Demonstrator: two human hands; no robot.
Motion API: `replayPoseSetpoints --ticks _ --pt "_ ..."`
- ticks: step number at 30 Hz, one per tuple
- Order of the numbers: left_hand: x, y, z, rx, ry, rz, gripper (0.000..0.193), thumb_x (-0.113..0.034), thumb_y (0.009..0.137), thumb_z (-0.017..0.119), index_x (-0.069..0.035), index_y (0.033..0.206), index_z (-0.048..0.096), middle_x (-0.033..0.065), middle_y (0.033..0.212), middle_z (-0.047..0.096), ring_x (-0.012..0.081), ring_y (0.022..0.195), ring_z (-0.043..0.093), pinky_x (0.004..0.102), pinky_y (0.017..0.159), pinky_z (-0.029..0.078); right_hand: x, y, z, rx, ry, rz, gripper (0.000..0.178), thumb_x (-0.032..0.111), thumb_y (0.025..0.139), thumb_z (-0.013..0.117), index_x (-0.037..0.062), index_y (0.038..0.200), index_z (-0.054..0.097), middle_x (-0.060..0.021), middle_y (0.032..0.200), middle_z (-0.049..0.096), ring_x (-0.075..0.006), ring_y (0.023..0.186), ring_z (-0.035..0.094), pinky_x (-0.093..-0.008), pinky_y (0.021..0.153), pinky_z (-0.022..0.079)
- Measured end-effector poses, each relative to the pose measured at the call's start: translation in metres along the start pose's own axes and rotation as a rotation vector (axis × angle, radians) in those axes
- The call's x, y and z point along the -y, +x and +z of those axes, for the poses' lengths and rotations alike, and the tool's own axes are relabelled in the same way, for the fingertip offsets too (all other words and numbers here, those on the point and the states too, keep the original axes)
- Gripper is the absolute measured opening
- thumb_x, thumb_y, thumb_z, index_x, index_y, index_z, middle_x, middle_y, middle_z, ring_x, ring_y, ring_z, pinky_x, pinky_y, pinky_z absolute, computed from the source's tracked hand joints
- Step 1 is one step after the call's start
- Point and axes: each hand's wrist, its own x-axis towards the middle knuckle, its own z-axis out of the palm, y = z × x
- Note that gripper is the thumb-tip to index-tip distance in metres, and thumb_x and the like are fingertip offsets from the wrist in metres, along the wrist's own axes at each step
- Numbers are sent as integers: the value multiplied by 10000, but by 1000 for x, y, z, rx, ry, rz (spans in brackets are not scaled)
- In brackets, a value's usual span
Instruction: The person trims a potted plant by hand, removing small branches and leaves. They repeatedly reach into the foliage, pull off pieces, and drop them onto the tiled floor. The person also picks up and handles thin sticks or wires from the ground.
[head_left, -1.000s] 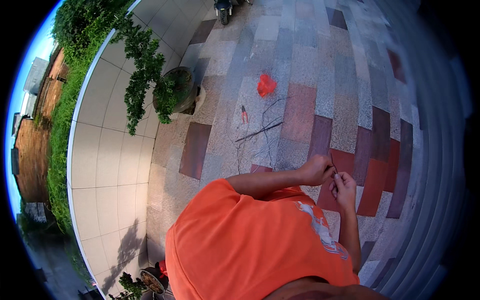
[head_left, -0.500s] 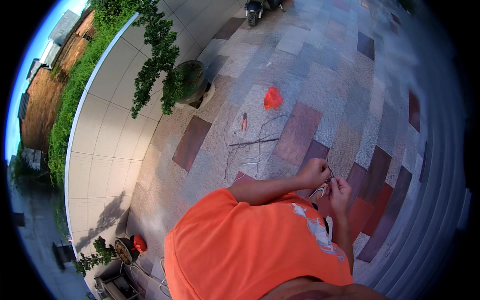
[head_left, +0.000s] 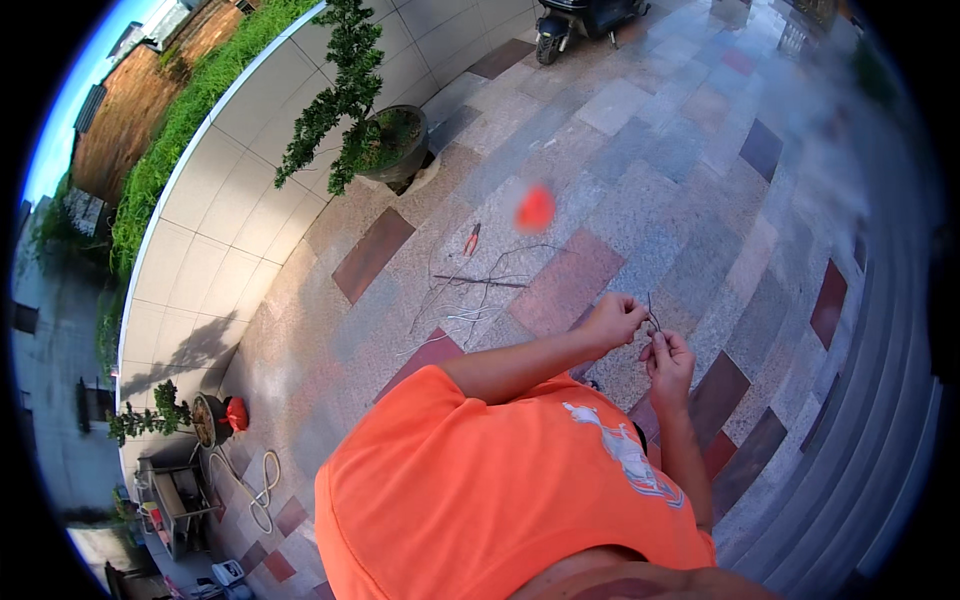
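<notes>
My left hand (head_left: pixel 617 322) is closed in a pinch in front of my body, its fingertips at a thin dark strand (head_left: pixel 652 316), either wire or twig. Just right of it and slightly nearer, my right hand (head_left: pixel 669 362) pinches the same strand, whose free end sticks up above the fingers. Past my left forearm, a dark stick (head_left: pixel 482 281) lies on the paving among thin, bent dark strands. Several white strands (head_left: pixel 465 313) lie on its near side. Red-handled pliers (head_left: pixel 472 240) rest just beyond the stick.
A blurred red bag-like thing (head_left: pixel 535 209) lies beyond the pliers. A potted tree (head_left: pixel 398 150) stands by the tiled wall (head_left: pixel 215 225) at left, a scooter (head_left: pixel 580 22) at the far end. Grey steps (head_left: pixel 850 480) run along the right. A pale hose (head_left: pixel 262 490) lies lower left.
The view has shifted, showing more of the scooter and hose. Both hands have risen a little, with a slightly wider gap between them and more of the dark strand showing.
</notes>
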Motion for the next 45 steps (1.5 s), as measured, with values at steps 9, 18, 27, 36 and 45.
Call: replayPoseSetpoints --ticks 9,18,27,36,45 --pt "-10 29 29 -47 -165 -142 212 -185 909 645 16 854 679 46 683 620 99 509 519 252 438 413 0 60 -41 83 103 102 161 151 991 542 27 926 621 0 595 524 -32 432 354 -197 394 245" --pt "-38 100 37 -101 -130 -13 191 -137 899 601 5 796 675 47 663 612 91 537 542 249 457 410 33 138 -49 116 -87 78 182 168 990 547 54 857 595 42 549 453 -29 416 338 -204 381 227" --pt "-49 142 38 -352 263 359 259 -143 888 591 56 729 643 77 558 577 70 539 509 319 458 394 53 192 -43 142 -115 229 211 142 986 542 67 790 570 58 551 436 -22 429 354 -207 384 224" --pt "-60 174 54 -424 445 377 263 -146 895 571 37 722 649 85 556 587 83 518 509 328 456 392 63 239 -79 328 -149 167 191 165 1008 514 53 873 591 11 582 519 -33 425 373 -194 393 245" --pt "-56 188 90 -617 275 388 281 -130 923 544 38 713 627 75 579 575 70 525 471 314 447 357 87 245 -101 424 -112 183 202 160 1008 509 26 892 606 -5 588 540 -36 464 427 -204 425 304"
